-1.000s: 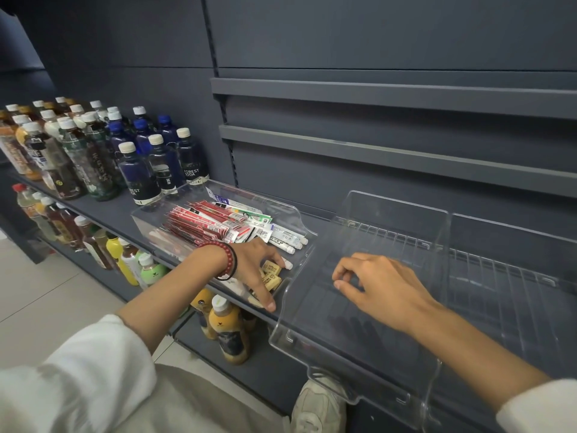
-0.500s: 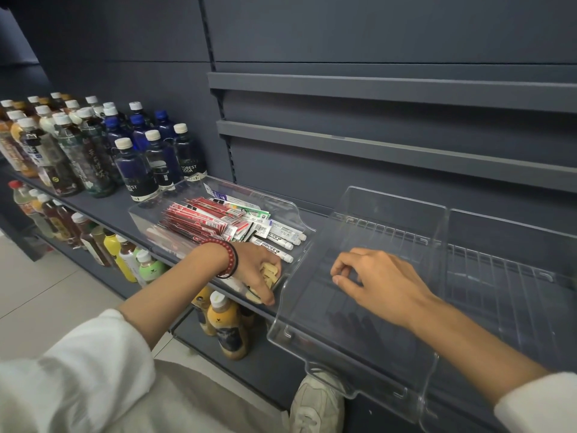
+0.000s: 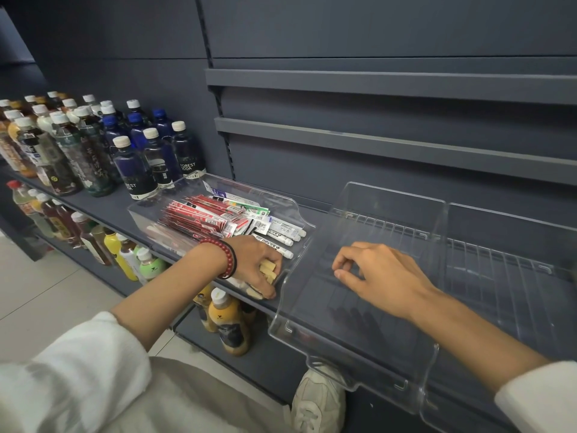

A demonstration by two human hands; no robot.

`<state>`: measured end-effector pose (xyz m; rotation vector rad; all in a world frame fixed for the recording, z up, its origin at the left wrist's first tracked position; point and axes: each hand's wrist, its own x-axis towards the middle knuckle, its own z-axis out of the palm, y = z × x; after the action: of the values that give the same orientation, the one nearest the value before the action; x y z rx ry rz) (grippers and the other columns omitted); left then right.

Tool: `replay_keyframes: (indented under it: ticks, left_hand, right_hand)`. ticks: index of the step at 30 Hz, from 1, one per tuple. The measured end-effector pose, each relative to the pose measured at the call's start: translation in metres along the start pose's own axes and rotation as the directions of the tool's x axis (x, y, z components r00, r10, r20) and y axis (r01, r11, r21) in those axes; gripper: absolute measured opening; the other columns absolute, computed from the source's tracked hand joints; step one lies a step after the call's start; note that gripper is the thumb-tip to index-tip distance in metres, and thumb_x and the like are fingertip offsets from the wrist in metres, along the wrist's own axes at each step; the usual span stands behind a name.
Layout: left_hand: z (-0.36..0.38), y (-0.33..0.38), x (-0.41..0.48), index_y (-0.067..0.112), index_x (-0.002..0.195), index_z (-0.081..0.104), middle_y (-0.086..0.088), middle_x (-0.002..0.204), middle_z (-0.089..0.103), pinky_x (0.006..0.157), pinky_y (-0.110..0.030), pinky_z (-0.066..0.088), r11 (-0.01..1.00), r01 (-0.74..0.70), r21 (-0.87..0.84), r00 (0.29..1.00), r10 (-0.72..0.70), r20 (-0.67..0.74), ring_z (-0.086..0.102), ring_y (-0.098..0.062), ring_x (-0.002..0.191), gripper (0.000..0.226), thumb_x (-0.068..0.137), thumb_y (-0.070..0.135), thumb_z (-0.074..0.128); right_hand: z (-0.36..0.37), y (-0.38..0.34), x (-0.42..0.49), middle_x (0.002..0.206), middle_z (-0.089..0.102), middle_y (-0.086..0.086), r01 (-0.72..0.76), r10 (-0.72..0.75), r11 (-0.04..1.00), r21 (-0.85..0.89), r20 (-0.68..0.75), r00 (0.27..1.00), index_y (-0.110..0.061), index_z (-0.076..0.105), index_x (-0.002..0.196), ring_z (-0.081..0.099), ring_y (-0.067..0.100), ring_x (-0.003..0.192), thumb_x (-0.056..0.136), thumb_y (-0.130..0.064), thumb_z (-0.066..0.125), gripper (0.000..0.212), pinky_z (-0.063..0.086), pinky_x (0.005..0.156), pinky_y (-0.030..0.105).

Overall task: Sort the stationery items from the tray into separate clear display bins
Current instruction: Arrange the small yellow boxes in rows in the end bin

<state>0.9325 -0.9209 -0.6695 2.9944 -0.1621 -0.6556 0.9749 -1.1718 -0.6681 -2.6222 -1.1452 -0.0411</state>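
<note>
Left grip (image 3: 251, 264) round erasers (image 3: 268, 267) (tray (image 3: 300, 214) corner)

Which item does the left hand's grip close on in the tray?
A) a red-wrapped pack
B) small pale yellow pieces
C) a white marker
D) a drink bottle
B: the left hand curls its fingers round small pale yellow pieces at the near corner of the tray, while the red-wrapped packs and white markers lie further back, not held.
</note>
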Motion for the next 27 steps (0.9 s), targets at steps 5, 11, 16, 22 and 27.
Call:
replay_keyframes:
  ticks: [5, 11, 16, 22, 27]
  left_hand:
    - [0.002, -0.004, 0.002, 0.035, 0.094, 0.056, 0.006, 0.091, 0.063, 0.079, -0.033, 0.051, 0.998, -0.017, -0.061, 1.0, 0.017, -0.003, 0.056, -0.014, 0.083, 0.034, 0.07, 0.053, 0.073]
    - [0.004, -0.008, 0.013, 0.035, 0.08, 0.055, 0.01, 0.086, 0.061, 0.081, -0.036, 0.052, 0.991, -0.027, -0.128, 0.997, 0.036, 0.065, 0.058, -0.015, 0.085, 0.025, 0.069, 0.044, 0.075]
    - [0.007, -0.011, 0.014, 0.028, 0.075, 0.059, 0.014, 0.073, 0.06, 0.075, -0.03, 0.05, 0.984, -0.064, -0.167, 0.997, 0.071, 0.039, 0.054, -0.007, 0.07, 0.021, 0.07, 0.038, 0.076]
    - [0.004, -0.012, 0.014, 0.032, 0.071, 0.059, 0.018, 0.074, 0.059, 0.081, -0.032, 0.052, 0.981, -0.064, -0.185, 0.996, 0.073, 0.047, 0.055, -0.005, 0.076, 0.019, 0.07, 0.041, 0.076]
    - [0.003, -0.006, 0.01, 0.021, 0.087, 0.066, 0.008, 0.087, 0.061, 0.085, -0.035, 0.049, 0.993, -0.057, -0.1, 0.996, 0.064, 0.067, 0.055, -0.014, 0.087, 0.029, 0.073, 0.046, 0.069]
  right_hand:
    - [0.0, -0.001, 0.0, 0.101, 0.059, -0.018, 0.005, -0.005, 1.0, 0.002, 0.003, 1.0, -0.034, 0.06, 0.103, 0.045, 0.0, 0.076, 0.096, -0.038, 0.049, 0.013, 0.033, 0.071, 0.021]
    - [0.001, 0.0, 0.0, 0.101, 0.059, -0.018, 0.004, -0.004, 1.0, 0.0, 0.002, 1.0, -0.034, 0.061, 0.102, 0.045, -0.001, 0.075, 0.096, -0.038, 0.05, 0.013, 0.032, 0.072, 0.021]
    - [0.002, 0.004, 0.002, 0.099, 0.059, -0.019, -0.013, 0.013, 1.0, 0.014, 0.012, 1.0, -0.035, 0.06, 0.1, 0.048, 0.002, 0.078, 0.095, -0.039, 0.051, 0.012, 0.037, 0.071, 0.023]
    - [0.0, 0.007, 0.001, 0.097, 0.058, -0.02, -0.024, 0.023, 1.0, 0.02, 0.005, 1.0, -0.035, 0.061, 0.098, 0.048, 0.002, 0.079, 0.095, -0.038, 0.052, 0.01, 0.036, 0.071, 0.023]
    - [-0.003, 0.008, 0.0, 0.097, 0.058, -0.02, -0.037, 0.037, 0.999, 0.022, 0.001, 0.999, -0.036, 0.06, 0.098, 0.05, 0.003, 0.077, 0.095, -0.039, 0.051, 0.01, 0.037, 0.071, 0.024]
